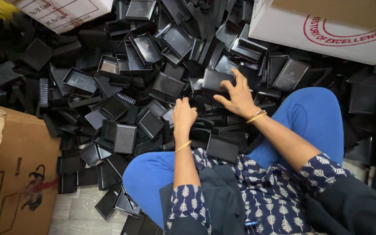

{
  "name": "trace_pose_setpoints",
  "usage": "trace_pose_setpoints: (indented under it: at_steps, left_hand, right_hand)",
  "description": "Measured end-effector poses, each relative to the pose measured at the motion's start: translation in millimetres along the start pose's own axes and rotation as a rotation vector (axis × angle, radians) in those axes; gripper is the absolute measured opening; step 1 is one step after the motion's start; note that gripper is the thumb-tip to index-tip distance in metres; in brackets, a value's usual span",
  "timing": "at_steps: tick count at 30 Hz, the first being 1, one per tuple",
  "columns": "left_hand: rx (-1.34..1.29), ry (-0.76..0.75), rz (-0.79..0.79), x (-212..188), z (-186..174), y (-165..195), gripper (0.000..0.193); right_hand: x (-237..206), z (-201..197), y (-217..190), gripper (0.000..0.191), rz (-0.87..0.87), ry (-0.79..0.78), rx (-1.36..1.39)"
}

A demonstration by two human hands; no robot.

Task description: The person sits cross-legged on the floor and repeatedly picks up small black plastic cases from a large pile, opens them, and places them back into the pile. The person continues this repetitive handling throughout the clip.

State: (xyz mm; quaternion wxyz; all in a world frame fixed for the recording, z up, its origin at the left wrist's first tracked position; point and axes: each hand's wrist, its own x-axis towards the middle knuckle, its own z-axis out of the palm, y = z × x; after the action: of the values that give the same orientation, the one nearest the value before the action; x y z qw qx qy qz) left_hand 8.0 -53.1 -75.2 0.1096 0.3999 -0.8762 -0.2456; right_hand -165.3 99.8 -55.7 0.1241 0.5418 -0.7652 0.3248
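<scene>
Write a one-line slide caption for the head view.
Seated person's right hand grips a black plastic tray while the left hand rests in the pile of trays.

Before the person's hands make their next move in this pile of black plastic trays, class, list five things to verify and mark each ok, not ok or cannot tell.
1. Right hand grips a black tray: ok.
2. Left hand rests on the tray pile; what it grips: cannot tell.
3. Both hands in view: ok.
4. Pile tidy: not ok, trays lie jumbled, some upside down.
5. Brown cardboard box beside the left knee, open or shut: cannot tell.
</scene>
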Motion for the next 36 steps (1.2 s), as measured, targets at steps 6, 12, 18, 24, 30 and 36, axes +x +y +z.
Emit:
trace_pose_setpoints:
  at_steps: [6, 12, 18, 24, 30, 36]
  left_hand:
    - [0.3, 0.021, -0.189, 2, -34, -4, 0.041]
    - [0.477, 0.365, -0.54, -1, -53, -41, 0.083]
    - [0.172, 0.136, -0.64, 2, -51, -35, 0.087]
    - [-0.67, 0.088, -0.372, 0, -68, -12, 0.096]
    - [-1.199, 0.012, -0.005, -4, -55, 12, 0.094]
    - [-1.488, 0.214, 0.053, -11, -38, 46, 0.058]
  right_hand:
    - [0, -1, 4, 0.05, -0.067, -0.134, -0.116]
    - [7, -15, -4, 0.078, 0.068, -0.19, -0.121]
    - [11, -31, -14, 0.087, 0.203, -0.176, 0.048]
    - [8, -38, 7, 0.074, 0.466, -0.176, 0.9]
    - [-3, -20, 17, 0.048, 0.309, -0.443, 1.041]
    - [-8, -12, 3, 0.074, 0.421, -0.541, 1.396]
